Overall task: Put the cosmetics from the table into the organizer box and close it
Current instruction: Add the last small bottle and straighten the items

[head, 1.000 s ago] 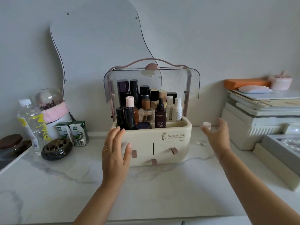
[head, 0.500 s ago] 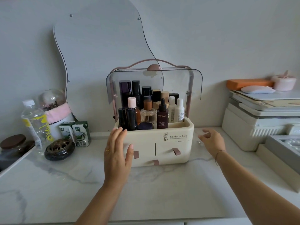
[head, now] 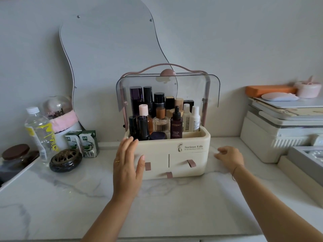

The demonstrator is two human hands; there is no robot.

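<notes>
Organizer box (head: 185, 154) sits dead centre on the marble table (head: 174, 206), handle at 12 o'clock, drawer tabs facing 6. Smoky clear lid (head: 212, 89) is flipped up, so the box is not closed yet. Top tray is packed with upright bottles (head: 160, 110); the dark dropper bottle (head: 176, 124) stands at the front, a white bottle (head: 195, 118) at the 3 o'clock end.

Left hand (head: 126, 165): open, fingers spread and flat against the box's front-left corner, at about 9 o'clock of the box. Reads as bracing it so it doesn't slide on the smooth stone. Holding nothing.

Right hand (head: 229, 157): at 3 o'clock of the box, just beside its right wall, fingers loosely curled down toward the table. Can't tell if anything is under the fingertips; nothing visibly pinched.

No loose cosmetics visible on the bare table around the box. The water bottle (head: 39, 133), milk cartons (head: 83, 144) and dark round burner (head: 65, 159) at 9 o'clock aren't task items, by the look of them.

My read: loading is near done, and what remains is swinging the lid down. Tall bottles at the back sit close under the lid's arc, so clearance is the risk.
</notes>
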